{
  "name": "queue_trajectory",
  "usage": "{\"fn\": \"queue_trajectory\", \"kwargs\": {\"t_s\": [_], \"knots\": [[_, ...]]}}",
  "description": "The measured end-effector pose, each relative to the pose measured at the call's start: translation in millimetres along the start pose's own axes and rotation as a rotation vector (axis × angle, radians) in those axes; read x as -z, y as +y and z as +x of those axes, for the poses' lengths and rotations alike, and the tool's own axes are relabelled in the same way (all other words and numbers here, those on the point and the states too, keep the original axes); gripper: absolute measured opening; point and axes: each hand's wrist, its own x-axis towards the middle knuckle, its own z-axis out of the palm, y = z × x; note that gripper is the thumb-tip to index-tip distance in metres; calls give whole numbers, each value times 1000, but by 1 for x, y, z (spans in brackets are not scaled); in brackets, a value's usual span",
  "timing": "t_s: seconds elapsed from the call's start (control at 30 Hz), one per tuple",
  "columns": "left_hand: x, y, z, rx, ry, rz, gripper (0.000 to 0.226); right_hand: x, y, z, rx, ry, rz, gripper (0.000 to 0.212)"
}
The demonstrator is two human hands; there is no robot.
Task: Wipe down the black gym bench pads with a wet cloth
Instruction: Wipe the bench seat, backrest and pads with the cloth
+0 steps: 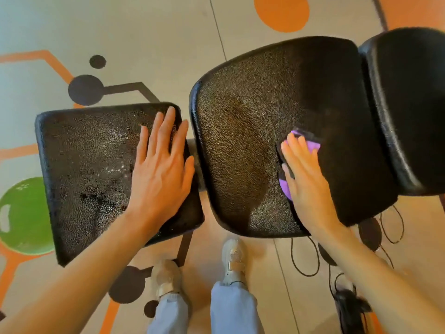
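Three black bench pads lie below me. The left pad [86, 169] glistens with water droplets. My left hand [161, 169] lies flat and spread on its right edge, holding nothing. The middle pad [243, 131] shows a damp streak down its centre. My right hand [305, 179] presses a purple cloth [310, 145] flat against that pad's right part; most of the cloth is hidden under the palm. A third pad [409, 104] sits further right, dark and in shadow.
The floor is grey with orange and dark painted shapes. A green round object [21, 218] lies on the floor at the left. Black cables [305, 259] loop under the right side. My two feet in pale shoes [199, 268] stand close to the bench frame.
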Motion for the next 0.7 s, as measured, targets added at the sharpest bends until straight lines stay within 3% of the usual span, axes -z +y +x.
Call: {"fn": "queue_trajectory", "kwargs": {"t_s": [0.1,0.2,0.43,0.57,0.7], "knots": [[2,14,-7,-78,-35,0,62,4,-2,-42,-45,-83,131,58],[3,31,-9,-172,-61,12,62,8,-13,-69,-83,-56,184,52],[0,89,-10,-462,-125,54,62,20,-34,-127,-405,185,384,42],[-13,129,-13,-596,-167,84,62,33,-28,-147,-557,316,455,49],[-33,164,-22,-733,-213,89,61,39,-18,-163,-625,417,464,46]]}}
